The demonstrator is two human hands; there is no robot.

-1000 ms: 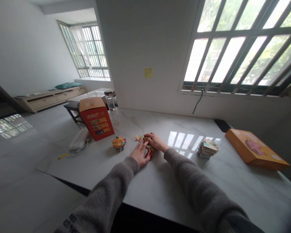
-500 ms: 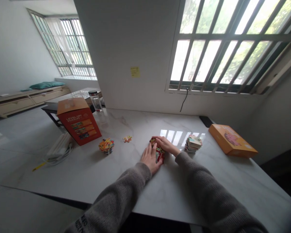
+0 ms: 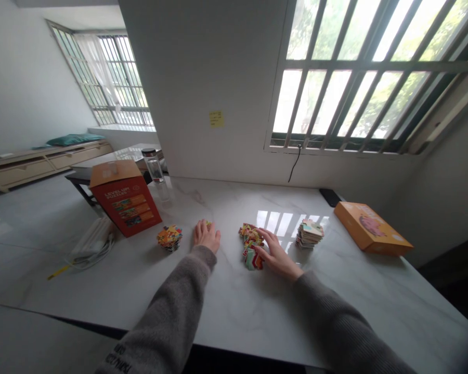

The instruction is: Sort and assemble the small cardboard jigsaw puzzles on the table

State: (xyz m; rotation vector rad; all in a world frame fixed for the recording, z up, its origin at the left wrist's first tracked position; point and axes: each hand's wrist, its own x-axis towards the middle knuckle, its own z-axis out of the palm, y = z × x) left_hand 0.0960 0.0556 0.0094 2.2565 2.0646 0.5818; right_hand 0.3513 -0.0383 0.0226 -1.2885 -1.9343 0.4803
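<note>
My left hand (image 3: 206, 236) lies over a single loose jigsaw puzzle piece, its fingers apart; only a bit of yellow shows at the fingertips, most of the piece being covered. Left of that hand stands a stack of colourful puzzle pieces (image 3: 170, 238). In the middle, a strip of overlapping puzzle pieces (image 3: 251, 245) in yellow, red and green lies on the table. My right hand (image 3: 276, 255) rests at the strip's right side, fingers spread, touching its edge. Farther right is a taller stack of pale puzzle pieces (image 3: 309, 234).
A red and orange puzzle box (image 3: 130, 200) stands at the left, beside a power strip with white cables (image 3: 91, 241). Behind it is a glass bottle (image 3: 154, 167). An orange box (image 3: 372, 228) and a dark phone (image 3: 329, 197) lie at the right on the marble-patterned table (image 3: 234, 306).
My left hand has left the strip and moved left onto the loose piece. My right hand has drawn back toward me and right, uncovering the strip.
</note>
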